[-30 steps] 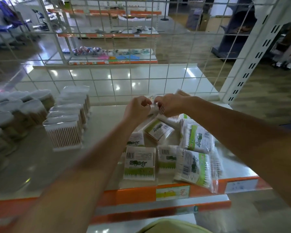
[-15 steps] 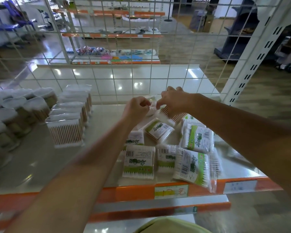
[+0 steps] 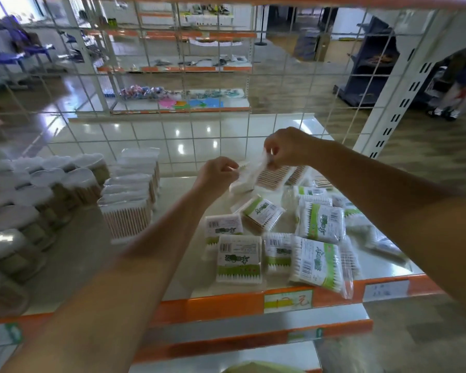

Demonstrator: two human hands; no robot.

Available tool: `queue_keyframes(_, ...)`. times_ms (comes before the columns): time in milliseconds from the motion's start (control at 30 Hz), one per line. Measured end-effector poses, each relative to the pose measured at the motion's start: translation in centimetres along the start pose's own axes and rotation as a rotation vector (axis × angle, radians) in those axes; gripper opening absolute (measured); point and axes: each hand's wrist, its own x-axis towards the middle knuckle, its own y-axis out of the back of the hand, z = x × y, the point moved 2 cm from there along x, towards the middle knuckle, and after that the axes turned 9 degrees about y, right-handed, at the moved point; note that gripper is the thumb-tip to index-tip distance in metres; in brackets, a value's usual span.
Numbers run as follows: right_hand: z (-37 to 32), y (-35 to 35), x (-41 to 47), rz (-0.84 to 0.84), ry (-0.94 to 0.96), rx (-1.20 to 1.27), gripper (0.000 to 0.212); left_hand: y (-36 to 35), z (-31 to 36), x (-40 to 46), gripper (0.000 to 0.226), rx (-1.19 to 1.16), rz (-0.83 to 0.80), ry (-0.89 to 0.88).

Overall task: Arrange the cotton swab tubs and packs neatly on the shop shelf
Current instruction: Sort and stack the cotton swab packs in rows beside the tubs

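Nearest the viewer, along the orange front lip of the shelf (image 3: 226, 305), green-labelled cotton swab packs (image 3: 239, 259) lie flat and overlapping in a loose heap on the right half. Eight to ten packs can be counted with confidence; those at the far right are blurred and cannot be separated. One front pack (image 3: 320, 265) overhangs the lip beside the price tag (image 3: 288, 300).

Left of the heap, square clear tubs (image 3: 127, 216) stand in one row running back, about five. Further left, round white-lidded tubs (image 3: 49, 176) stand in rows, a dozen or more, too blurred for an exact count.

Behind the heap, both hands are raised above the shelf, close together. The left hand (image 3: 217, 175) pinches one end of a clear pack (image 3: 256, 176) of wooden-stick swabs; the right hand (image 3: 285, 149) pinches the film at its upper edge.

Risk, as a judgement: the thin film may slip or tear under a two-point pinch, dropping the pack into the heap. The overhanging front pack may slide off if nudged by a forearm.

Beyond the wire grid back (image 3: 199, 76), further shop shelving is visible.
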Motion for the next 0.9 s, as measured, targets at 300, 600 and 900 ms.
queue_keyframes(300, -4.1, 0.5, -0.4, 0.172, -0.064, 0.507, 0.017, 6.1, 0.1, -2.3, 0.018, -0.412, -0.07, 0.016)
queue_keyframes(600, -8.3, -2.6, -0.1, 0.084, 0.008, 0.755, 0.014, 10.9, -2.6, -4.3, 0.026, -0.291, -0.021, 0.053)
queue_keyframes(900, -9.8, -4.1, 1.0, -0.008, -0.025, 0.905, 0.052, 19.0, -3.3, -6.2, 0.016, -0.175, -0.026, -0.051)
